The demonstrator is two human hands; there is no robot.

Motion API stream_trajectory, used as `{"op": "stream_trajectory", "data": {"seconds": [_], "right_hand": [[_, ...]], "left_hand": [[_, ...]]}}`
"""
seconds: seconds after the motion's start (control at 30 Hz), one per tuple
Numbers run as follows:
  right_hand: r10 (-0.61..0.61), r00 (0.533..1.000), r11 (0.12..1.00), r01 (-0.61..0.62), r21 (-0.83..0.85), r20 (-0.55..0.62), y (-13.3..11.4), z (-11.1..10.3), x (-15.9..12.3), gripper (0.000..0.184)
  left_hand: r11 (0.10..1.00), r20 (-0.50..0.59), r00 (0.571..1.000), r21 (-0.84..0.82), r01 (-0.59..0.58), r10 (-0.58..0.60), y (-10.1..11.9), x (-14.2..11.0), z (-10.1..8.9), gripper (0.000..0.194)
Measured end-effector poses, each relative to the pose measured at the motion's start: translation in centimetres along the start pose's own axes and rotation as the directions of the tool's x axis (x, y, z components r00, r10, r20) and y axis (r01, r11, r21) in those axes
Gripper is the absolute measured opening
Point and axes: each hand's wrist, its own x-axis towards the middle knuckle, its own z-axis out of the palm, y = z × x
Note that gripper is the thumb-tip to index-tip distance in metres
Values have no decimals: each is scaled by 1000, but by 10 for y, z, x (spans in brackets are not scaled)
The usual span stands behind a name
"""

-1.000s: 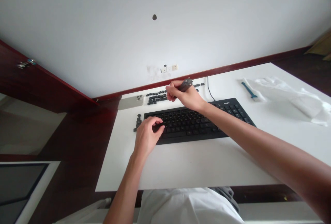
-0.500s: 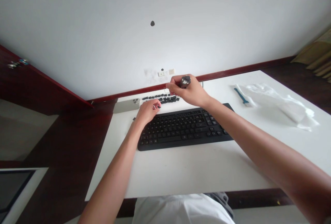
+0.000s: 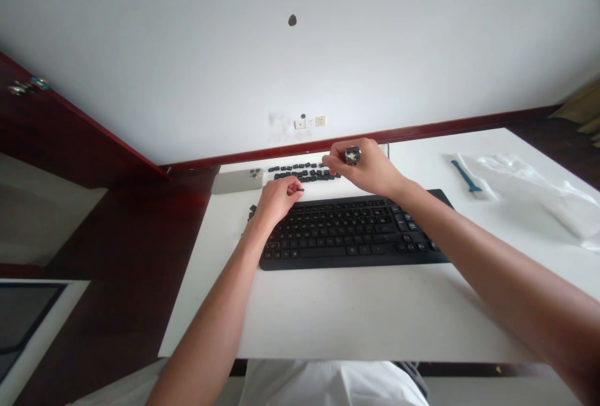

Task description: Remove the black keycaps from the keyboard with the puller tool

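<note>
Above the back left edge of the black keyboard (image 3: 328,261), my left hand (image 3: 276,200) pinches a small black keycap (image 3: 300,190) at its fingertips. My right hand (image 3: 368,168) is closed around a dark-handled tool (image 3: 352,155). Only the handle's end faces me, so its kind and working tip are hidden. This hand is raised over the back of the keyboard, to the right of my left hand. Loose black keycaps (image 3: 307,175) lie in rows on the table behind the keyboard. A few more keycaps (image 3: 252,210) sit beside my left wrist.
On the white table (image 3: 351,312), a phone (image 3: 237,182) lies at the back left. A blue brush (image 3: 465,176) and a crumpled clear plastic bag (image 3: 529,184) are at the right. Behind the table stands a wall with sockets (image 3: 310,123).
The view has shifted, so the table and both hands appear further right. My hands keep nearly the same place over the keyboard, still holding the keycap and the tool.
</note>
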Motion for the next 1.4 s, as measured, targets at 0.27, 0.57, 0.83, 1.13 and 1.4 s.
{"op": "stream_trajectory", "data": {"seconds": [0.27,0.57,0.83,1.13,1.4], "right_hand": [[-21,998,1000,21,-3,59,-3,6,-2,36],[-69,991,997,70,-9,115,-6,6,-4,32],[-78,991,997,81,-20,112,-5,4,-4,32],[-29,992,998,36,-56,123,-1,3,-3,37],[10,988,994,7,-107,156,-1,-1,-2,40]], "left_hand": [[994,-13,999,108,-34,36,2,-3,-2,16],[962,-29,998,269,-54,64,-2,-1,-3,11],[960,-42,997,275,-53,67,-1,-1,-6,11],[929,-51,996,366,-49,73,-3,3,-4,8],[888,-104,995,457,51,-3,-6,3,-8,10]]}}
